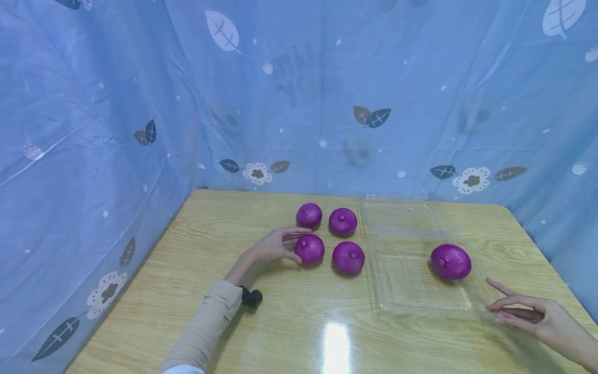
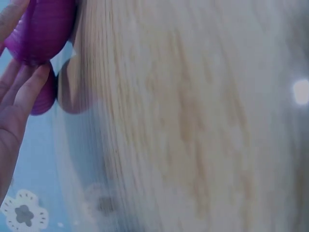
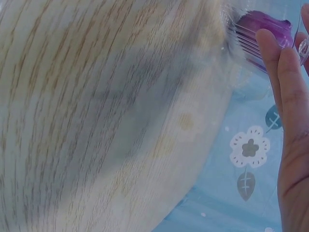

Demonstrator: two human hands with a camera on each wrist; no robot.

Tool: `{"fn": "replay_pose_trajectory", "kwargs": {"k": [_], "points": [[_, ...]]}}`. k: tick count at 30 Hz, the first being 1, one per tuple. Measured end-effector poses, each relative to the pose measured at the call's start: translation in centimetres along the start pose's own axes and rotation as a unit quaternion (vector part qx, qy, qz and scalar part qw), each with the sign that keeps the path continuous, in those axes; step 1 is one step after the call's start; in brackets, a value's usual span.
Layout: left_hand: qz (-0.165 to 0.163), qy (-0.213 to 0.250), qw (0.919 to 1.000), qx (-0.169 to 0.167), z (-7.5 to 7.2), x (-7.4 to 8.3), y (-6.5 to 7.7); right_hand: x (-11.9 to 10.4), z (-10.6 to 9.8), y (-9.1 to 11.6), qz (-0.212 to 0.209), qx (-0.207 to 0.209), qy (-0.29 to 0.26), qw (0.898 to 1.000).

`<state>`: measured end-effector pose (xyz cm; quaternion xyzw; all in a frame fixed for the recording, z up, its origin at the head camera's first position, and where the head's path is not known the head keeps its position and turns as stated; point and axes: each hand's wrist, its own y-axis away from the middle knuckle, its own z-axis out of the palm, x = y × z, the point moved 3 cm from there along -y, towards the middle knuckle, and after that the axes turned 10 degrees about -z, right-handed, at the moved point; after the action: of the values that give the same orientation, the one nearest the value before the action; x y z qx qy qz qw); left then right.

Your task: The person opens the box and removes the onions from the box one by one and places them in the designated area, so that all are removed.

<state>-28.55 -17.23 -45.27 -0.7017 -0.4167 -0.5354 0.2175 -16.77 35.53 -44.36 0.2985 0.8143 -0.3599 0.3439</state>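
Observation:
My left hand reaches round a red onion, its thumb at the near left side and its fingers along the far side. In the left wrist view the same onion sits between thumb and fingers, with another onion behind the fingertips. At the right, my right hand has its fingers extended, with the fingertips right at the side of a clear plastic clamshell container. One red onion lies in the container's near half. Through the plastic, that onion shows behind my right fingers.
More red onions stand near the left hand: one behind, one at back right and one to the right. The container's lid half lies opened toward the blue curtain. A black object is by the left wrist.

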Motion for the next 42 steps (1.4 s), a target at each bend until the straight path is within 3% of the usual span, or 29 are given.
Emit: {"fn": "replay_pose_trajectory", "kwargs": {"k": [9, 13, 17, 23, 29, 34, 42], "points": [[0.005, -0.005, 1.0000, 0.003, -0.6, 0.2, 0.2, 0.1, 0.0, 0.0, -0.012, -0.002, -0.012, 1.000], [0.002, -0.026, 0.9992, 0.031, -1.1, 0.6, 0.6, 0.1, -0.1, 0.0, 0.000, 0.001, -0.006, 1.000], [0.021, -0.009, 0.9969, 0.076, -0.9, 1.7, 1.3, 0.1, -0.1, 0.0, 0.004, 0.001, 0.000, 1.000], [0.062, 0.035, 0.9914, 0.109, 1.1, 4.6, 2.2, 0.0, -0.1, -0.1, -0.002, -0.002, -0.005, 1.000], [0.046, 0.023, 0.9902, 0.130, 3.5, 5.9, 2.4, 0.1, 0.0, 0.1, 0.008, -0.001, 0.001, 1.000], [0.040, 0.032, 0.9890, 0.139, 5.3, 6.8, 2.0, 0.1, 0.1, 0.1, 0.008, -0.001, 0.001, 1.000], [0.055, 0.022, 0.9903, 0.125, 7.8, 8.2, 0.3, 0.0, 0.0, -0.1, -0.010, -0.005, -0.016, 1.000]]}}
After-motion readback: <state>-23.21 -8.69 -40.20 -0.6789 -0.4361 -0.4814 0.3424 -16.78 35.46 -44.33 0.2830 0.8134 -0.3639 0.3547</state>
